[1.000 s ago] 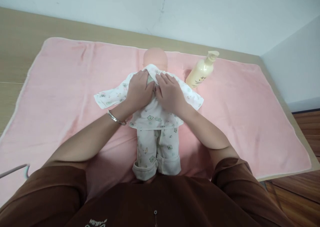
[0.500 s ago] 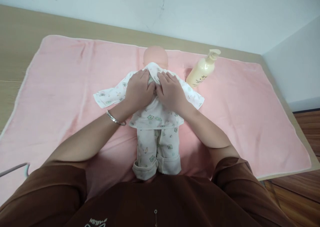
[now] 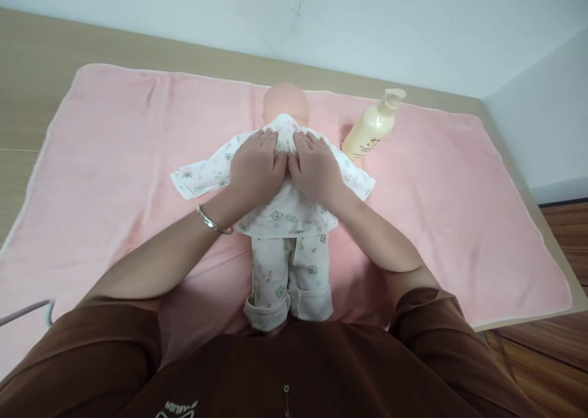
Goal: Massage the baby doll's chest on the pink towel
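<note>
Left hand (image 3: 258, 168) and right hand (image 3: 318, 170) side by side, open flat, gripping nothing, on the shirt (image 3: 285, 219) of the doll (image 3: 285, 102); bottle (image 3: 371, 130) just beside one sleeve.

Pale wall (image 3: 367, 32), tan table (image 3: 37, 87), brown floor (image 3: 546, 344)

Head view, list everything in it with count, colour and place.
Doll: 1, pale pink head, on blanket
Patterned top: 1, white, on doll
Patterned trousers: 1 pair, white, below top
Pump bottle: 1, cream, right of doll
Blanket: 1, pink, on table
Table: 1, light wood, under blanket
Walls: 2, whitish, behind and right
Planked surface: 1, brown, lower right
Cord-like item: 1, grey, left edge
Shirt: 1, brown, bottom
Bracelet: 1, silver, left wrist
Left hand: 1, bare, on top
Right hand: 1, bare, on top
</note>
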`<state>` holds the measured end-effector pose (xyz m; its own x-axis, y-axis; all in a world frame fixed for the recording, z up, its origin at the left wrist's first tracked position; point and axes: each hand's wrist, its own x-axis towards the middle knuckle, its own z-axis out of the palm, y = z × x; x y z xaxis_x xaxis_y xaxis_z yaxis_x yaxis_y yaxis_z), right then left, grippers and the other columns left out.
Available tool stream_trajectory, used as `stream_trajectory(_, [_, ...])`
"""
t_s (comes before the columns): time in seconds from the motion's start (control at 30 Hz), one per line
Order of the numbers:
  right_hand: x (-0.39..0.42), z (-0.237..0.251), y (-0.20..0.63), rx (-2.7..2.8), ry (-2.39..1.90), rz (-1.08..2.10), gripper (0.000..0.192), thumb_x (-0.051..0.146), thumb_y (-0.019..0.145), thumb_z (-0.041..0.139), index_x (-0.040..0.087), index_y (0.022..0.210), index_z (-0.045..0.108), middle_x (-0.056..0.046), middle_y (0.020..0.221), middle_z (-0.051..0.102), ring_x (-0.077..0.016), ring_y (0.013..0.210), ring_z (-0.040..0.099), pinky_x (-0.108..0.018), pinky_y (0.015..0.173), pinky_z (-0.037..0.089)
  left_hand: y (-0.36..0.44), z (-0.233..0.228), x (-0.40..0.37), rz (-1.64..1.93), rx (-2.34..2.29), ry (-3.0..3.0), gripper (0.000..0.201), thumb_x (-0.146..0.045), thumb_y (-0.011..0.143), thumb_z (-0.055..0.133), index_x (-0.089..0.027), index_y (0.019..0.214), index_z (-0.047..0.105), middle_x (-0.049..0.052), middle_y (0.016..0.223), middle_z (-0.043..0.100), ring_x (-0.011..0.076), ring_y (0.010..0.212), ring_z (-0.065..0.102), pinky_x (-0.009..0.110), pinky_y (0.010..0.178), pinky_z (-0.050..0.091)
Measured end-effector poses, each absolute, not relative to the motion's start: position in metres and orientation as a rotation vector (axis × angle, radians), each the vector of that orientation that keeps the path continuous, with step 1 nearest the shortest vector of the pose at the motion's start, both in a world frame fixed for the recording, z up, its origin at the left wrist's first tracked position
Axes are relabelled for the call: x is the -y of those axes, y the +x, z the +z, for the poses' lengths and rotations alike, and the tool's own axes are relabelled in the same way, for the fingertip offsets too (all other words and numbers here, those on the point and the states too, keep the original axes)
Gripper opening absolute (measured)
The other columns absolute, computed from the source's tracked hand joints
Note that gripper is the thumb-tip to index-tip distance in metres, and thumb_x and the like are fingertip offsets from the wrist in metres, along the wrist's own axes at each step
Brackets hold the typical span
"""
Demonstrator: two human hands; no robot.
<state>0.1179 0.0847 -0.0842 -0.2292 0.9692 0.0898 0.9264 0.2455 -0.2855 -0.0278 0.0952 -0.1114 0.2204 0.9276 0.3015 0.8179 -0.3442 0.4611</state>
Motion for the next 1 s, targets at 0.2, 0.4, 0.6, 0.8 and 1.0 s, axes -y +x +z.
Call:
stream_trajectory(0.2, [-0.078,-0.082,0.114,2.249,-1.768,0.221,0.052,0.026,0.105,0.039,0.002,0.148,0.054,-0.019,0.156,0.055,-0.0325,0.152,0.046,-0.05,0.132,0.031,-0.031,-0.122,-0.11,0.879,-1.716,2.215,0.041,-0.033,0.1,0.039,-0.017,0.126,0.065,0.016,0.131,0.07,0.0319,0.132,0.062,0.049,0.118,0.048])
stream_trajectory(0.4, [-0.114,-0.108,0.127,2.24,-1.732,0.283,0.064,0.035,0.103,0.041,0.008,0.161,0.035,-0.016,0.173,0.029,-0.032,0.163,0.023,-0.059,0.135,0.017,-0.03,-0.127,-0.107,0.935,-1.671,2.176,0.052,-0.039,0.1,0.038,-0.015,0.142,0.057,0.016,0.149,0.061,0.0341,0.146,0.05,0.055,0.126,0.038])
stream_trajectory(0.6, [-0.114,-0.101,0.133,2.367,-1.74,0.276,0.067,0.033,0.104,0.04,0.002,0.162,0.029,-0.02,0.173,0.024,-0.0343,0.164,0.021,-0.057,0.135,0.017,-0.026,-0.118,-0.101,0.83,-1.678,2.147,0.055,-0.035,0.1,0.037,-0.01,0.147,0.053,0.019,0.153,0.056,0.0355,0.152,0.043,0.055,0.13,0.032])
stream_trajectory(0.8, [-0.108,-0.093,0.134,2.458,-1.681,0.23,0.064,0.03,0.104,0.038,-0.001,0.16,0.032,-0.024,0.17,0.031,-0.0374,0.161,0.027,-0.058,0.133,0.023,-0.023,-0.109,-0.099,0.722,-1.607,2.139,0.057,-0.026,0.099,0.036,-0.005,0.152,0.045,0.018,0.163,0.045,0.0332,0.159,0.033,0.053,0.135,0.023])
stream_trajectory(1.0, [-0.075,-0.093,0.112,2.354,-1.729,0.264,0.063,0.025,0.103,0.037,-0.003,0.16,0.033,-0.024,0.17,0.031,-0.0386,0.163,0.022,-0.057,0.135,0.023,-0.028,-0.111,-0.115,0.685,-1.622,2.129,0.049,-0.022,0.099,0.034,0.003,0.139,0.05,0.028,0.16,0.043,0.0445,0.155,0.033,0.063,0.132,0.023])
